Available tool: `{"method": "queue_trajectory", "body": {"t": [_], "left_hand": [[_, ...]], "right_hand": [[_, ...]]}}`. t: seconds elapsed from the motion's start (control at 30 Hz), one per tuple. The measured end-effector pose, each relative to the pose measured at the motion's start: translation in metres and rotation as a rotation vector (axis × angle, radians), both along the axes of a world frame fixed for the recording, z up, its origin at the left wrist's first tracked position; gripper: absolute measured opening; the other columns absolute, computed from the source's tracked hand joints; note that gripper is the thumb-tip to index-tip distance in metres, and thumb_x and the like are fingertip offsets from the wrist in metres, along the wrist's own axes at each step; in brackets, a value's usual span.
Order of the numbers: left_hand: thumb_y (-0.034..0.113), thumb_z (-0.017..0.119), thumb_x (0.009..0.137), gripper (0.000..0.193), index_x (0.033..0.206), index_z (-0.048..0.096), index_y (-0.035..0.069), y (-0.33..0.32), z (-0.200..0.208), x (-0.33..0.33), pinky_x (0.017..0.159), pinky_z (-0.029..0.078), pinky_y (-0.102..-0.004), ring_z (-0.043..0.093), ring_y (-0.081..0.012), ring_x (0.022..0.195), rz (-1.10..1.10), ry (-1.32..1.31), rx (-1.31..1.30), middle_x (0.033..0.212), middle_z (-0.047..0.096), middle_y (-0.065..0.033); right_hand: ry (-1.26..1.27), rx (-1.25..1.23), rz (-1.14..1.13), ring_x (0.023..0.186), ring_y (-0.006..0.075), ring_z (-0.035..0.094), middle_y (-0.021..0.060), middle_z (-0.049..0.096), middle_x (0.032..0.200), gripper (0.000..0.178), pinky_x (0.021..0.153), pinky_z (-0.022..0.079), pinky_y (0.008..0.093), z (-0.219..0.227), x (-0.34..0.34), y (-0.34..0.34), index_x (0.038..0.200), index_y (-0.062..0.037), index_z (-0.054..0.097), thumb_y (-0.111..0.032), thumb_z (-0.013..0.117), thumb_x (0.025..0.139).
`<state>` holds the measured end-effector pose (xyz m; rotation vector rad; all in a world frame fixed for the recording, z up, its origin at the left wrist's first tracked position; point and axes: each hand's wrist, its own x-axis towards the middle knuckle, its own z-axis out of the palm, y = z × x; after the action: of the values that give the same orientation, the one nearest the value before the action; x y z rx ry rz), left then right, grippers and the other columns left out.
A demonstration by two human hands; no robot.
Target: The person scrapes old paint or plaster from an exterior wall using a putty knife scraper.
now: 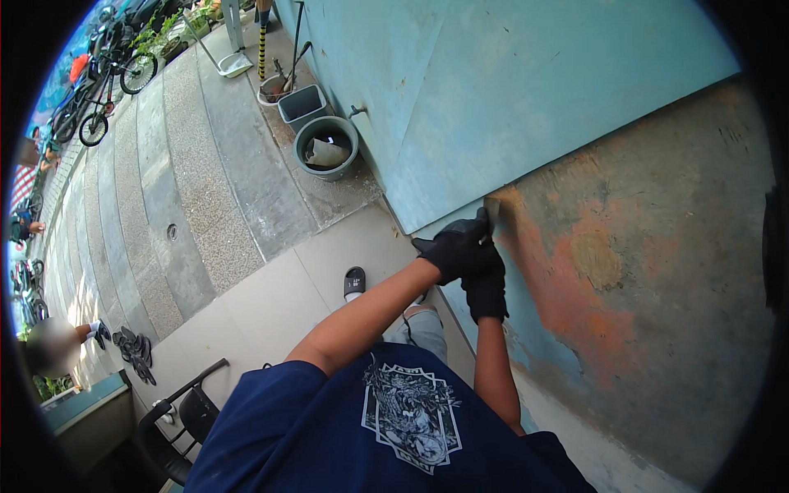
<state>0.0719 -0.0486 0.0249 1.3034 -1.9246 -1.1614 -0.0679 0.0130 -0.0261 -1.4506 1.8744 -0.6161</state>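
Clearly, both hands in black gloves are closed together on a scraper [492, 211]: the left hand [450, 249] lies partly over the right hand [485, 283], its fingers bent close to the blade. The handle is hidden inside the gloves, so how the fingers share it I cannot tell. Of the scraper only a flat, thin, greyish-brown blade is visible, and it stands at the wall [682, 246], just beside the lower edge of a large light-blue panel [534, 90]. The wall itself looks worn — its paint is broken into patches, with dull grey-brown over the wide part, orange-pink in irregular areas, and one tan, rough spot [597, 259] with an uneven border. Light blue remains along the side nearest to the gloves, and small dark scratches mark the far upper part. The panel is smoother and more even in colour — only a few small stains and faint lines show on it.
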Motion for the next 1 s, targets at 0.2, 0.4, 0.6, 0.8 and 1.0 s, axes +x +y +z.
{"method": "queue_trajectory", "body": {"t": [0.2,0.4,0.6,0.8,1.0], "left_hand": [[0.041,0.055,0.089,0.074,0.148,0.034,0.002,-0.004,-0.021,-0.002,0.077,0.053,-0.0439,0.067,-0.0396,0.088,0.002,0.046,-0.041,0.098,0.068,-0.0244],[0.036,0.057,0.087,0.07,0.143,0.039,-0.002,0.007,-0.02,-0.004,0.077,0.052,-0.0471,0.066,-0.0407,0.088,0.013,0.069,-0.09,0.095,0.067,-0.0255],[0.03,0.06,0.085,0.064,0.137,0.043,-0.004,-0.008,-0.014,0.004,0.072,0.052,-0.0484,0.065,-0.0419,0.083,0.011,0.03,0.024,0.088,0.066,-0.0235],[0.029,0.061,0.085,0.064,0.137,0.041,-0.002,-0.004,-0.022,-0.001,0.074,0.051,-0.0488,0.064,-0.0426,0.083,0.022,0.049,-0.139,0.088,0.065,-0.0219],[0.03,0.063,0.085,0.065,0.137,0.044,-0.002,-0.002,-0.009,0.008,0.073,0.051,-0.0482,0.065,-0.04,0.082,0.012,0.08,0.014,0.085,0.064,-0.022]], "right_hand": [[0.103,-0.021,0.054,0.104,0.0396,0.061,0.0239,0.065,0.106,0.036,0.087,0.051,0.0437,0.021,0.015,-0.004,0.118,0.0008,0.057,-0.007,0.064,0.083],[0.251,-0.154,0.15,0.062,0.0241,0.063,0.0139,0.063,0.068,0.026,0.058,0.05,0.0382,0.009,0.004,-0.002,0.106,0.0006,0.059,-0.014,0.064,0.085],[0.159,-0.245,0.043,0.059,0.0194,0.062,0.0105,0.063,0.066,0.017,0.053,0.048,0.0361,-0.006,0.015,-0.006,0.099,-0.0021,0.06,-0.013,0.063,0.086],[0.115,-0.005,0.085,0.103,0.0386,0.063,0.0218,0.066,0.106,0.036,0.085,0.052,0.0433,0.021,0.013,-0.007,0.118,-0.0012,0.056,-0.011,0.064,0.084],[-0.078,0.081,-0.025,0.062,0.0143,0.062,0.0057,0.065,0.072,0.012,0.052,0.047,0.0303,0.0,0.006,-0.011,0.092,-0.0043,0.06,-0.015,0.064,0.089]]}}
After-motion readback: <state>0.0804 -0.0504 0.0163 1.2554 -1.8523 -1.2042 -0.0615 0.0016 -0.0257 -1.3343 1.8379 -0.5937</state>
